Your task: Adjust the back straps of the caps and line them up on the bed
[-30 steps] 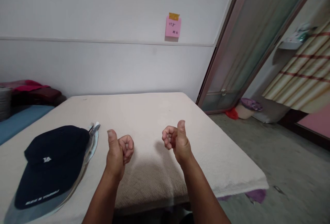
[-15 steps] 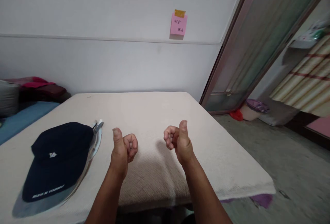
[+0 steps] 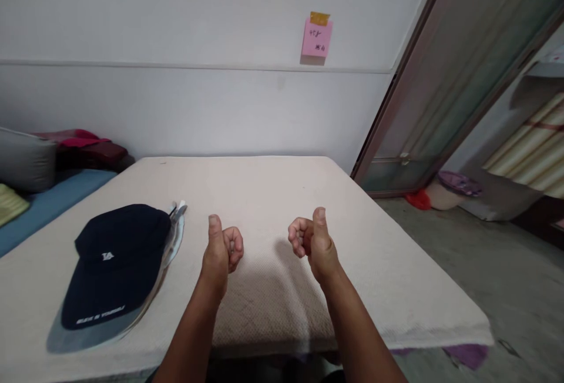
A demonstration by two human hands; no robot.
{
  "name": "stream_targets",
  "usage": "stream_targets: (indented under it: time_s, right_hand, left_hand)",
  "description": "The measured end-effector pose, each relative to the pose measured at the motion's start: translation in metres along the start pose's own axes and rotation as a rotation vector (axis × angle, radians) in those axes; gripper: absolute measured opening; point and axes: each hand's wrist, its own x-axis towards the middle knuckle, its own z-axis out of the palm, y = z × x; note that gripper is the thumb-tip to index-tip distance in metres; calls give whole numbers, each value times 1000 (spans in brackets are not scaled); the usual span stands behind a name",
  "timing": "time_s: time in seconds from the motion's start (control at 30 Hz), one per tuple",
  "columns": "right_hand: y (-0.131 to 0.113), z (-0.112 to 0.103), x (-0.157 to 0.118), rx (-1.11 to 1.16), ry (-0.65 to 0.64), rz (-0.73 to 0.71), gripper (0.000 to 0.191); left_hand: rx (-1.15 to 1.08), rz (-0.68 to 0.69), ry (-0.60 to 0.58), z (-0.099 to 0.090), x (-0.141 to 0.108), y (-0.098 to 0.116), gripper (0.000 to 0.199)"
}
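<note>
My left hand (image 3: pixel 222 251) is raised over the near part of the cream-covered table (image 3: pixel 247 189), thumb up and fingers curled in, with nothing visible in it. Across a gap to its right, my right hand (image 3: pixel 315 245) has the same pose, its fingers curled loosely and no object showing. A dark navy cap (image 3: pixel 123 254) with white lettering on its brim lies on the table, left of my left hand. Beneath and beside the cap are other caps or brims (image 3: pixel 81 339), grey and pale, partly hidden. Neither hand touches the cap.
A pink note (image 3: pixel 317 38) is taped to the white wall. At the left are a grey pillow (image 3: pixel 29 160) and a blue surface (image 3: pixel 74 189). Beyond the table's right edge stand a sliding door (image 3: pixel 423 89) and a bin with a purple liner (image 3: pixel 456 189).
The view has shifted slightly, so the cap, note and both hands appear farther right. Both hands keep the same curled, thumb-up pose.
</note>
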Motion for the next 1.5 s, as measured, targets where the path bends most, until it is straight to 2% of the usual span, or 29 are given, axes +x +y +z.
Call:
stream_targets:
  time_s: [0.1,0.23,0.27,0.4,0.53,0.7,0.77,0.83,0.97,1.07,1.17,1.5]
  right_hand:
    - [5,2,3,-71,-18,25,62]
    - [26,5,8,-198,-13,118,14]
    - [33,5,9,-213,-12,137,9]
    - [56,6,12,-263,-49,149,16]
    - [66,6,14,-332,-59,136,16]
    - [72,11,15,-423,-74,145,13]
    - [76,13,15,-462,-88,132,13]
    - [81,16,15,-516,-102,102,13]
    - [87,22,13,-607,-155,50,14]
    - [90,27,13,-637,-189,51,15]
    - [90,31,12,-648,-200,43,15]
    - [89,36,10,-719,-253,50,16]
  left_hand:
    - [22,3,53,-3,3,-4,58]
    - [-83,-47,142,-8,10,-15,30]
    - [-123,-55,151,-10,12,-18,24]
    - [-284,-56,204,-21,19,-28,3]
    - [-520,-75,323,-42,28,-33,11]
    - [-761,-129,544,-77,37,-38,22]
    - [-823,-155,643,-89,39,-40,22]
    - [-869,-177,729,-100,40,-42,13]
    - [-928,-171,833,-117,38,-39,27]
    - [-957,-143,864,-127,35,-32,18]
    - [-966,-118,855,-131,32,-29,25]
    - [-902,-2,796,-124,30,-41,21]
